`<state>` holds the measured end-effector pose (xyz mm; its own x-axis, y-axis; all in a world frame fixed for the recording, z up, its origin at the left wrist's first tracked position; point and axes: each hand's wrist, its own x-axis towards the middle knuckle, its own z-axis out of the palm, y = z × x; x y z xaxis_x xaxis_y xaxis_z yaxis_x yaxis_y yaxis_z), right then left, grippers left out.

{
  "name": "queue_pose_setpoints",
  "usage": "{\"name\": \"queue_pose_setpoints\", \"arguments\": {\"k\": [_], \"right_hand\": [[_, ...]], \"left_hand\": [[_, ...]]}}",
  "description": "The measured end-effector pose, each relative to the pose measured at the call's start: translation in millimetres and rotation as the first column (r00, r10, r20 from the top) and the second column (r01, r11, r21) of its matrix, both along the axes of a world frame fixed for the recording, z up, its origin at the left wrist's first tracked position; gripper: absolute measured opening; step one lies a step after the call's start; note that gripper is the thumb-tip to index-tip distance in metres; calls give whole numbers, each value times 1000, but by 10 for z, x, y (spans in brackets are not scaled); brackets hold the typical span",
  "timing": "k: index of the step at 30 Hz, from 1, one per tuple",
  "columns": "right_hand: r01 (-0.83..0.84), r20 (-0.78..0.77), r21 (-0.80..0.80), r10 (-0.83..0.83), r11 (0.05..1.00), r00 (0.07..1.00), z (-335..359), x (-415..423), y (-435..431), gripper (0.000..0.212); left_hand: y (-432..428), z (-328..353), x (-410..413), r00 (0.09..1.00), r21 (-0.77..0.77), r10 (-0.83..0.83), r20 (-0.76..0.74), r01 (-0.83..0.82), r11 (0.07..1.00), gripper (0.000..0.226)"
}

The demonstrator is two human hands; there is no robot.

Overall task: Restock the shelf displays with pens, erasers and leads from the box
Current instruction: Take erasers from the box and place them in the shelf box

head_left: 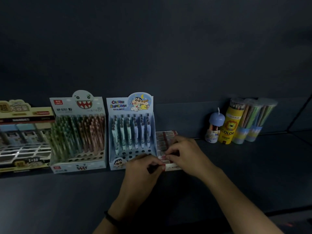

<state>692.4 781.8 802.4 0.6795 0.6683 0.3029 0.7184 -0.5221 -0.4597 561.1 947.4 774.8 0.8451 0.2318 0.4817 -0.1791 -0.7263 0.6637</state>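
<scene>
Your right hand (184, 155) is nearer the work. Its curled fingertips pinch an eraser (164, 160) in the eraser tray (173, 167), which sits at 3 o'clock of the Crayon Shinchan pen display (131, 132). The tray's long axis runs 12 to 6, and each eraser lies 9 to 3. Your left hand (143, 168) curls at the tray's 7 o'clock corner; I cannot tell whether it grips anything.

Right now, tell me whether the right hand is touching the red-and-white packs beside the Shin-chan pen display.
Touching. The head view shows the right hand with its curled fingertips resting on the red-and-white packs, with no gap visible.
</scene>
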Motion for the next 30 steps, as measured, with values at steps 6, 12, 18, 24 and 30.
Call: {"name": "queue_pose_setpoints", "arguments": {"k": [6, 12, 18, 24, 30], "right_hand": [[39, -70, -19, -40, 999, 997, 131, -142, -44, 12], [312, -11, 312, -325, 897, 946, 162, -757, -660, 14], [627, -145, 387, -626, 677, 766, -203, -1965, -1770, 16], [905, -341, 127, -839, 405, 424, -1004, -3242, -3029, 17], [992, -500, -93, -866, 80, 23, -1961, -4831, -4389, 13]], "left_hand": [[10, -58, 27, 1000, -13, 4, 5, -3, 1000, 20], [-115, 14, -44, 989, 156, -100, 112, 82, 984, 10], [-977, 312, -385, 893, 299, -423, 153, 366, 881, 3], [-2722, -258, -1017, 644, 396, -725, -244, 748, 532, 15], [-4260, -1260, -1826, 292, 298, -733, -614, 946, 128, 15]]}}
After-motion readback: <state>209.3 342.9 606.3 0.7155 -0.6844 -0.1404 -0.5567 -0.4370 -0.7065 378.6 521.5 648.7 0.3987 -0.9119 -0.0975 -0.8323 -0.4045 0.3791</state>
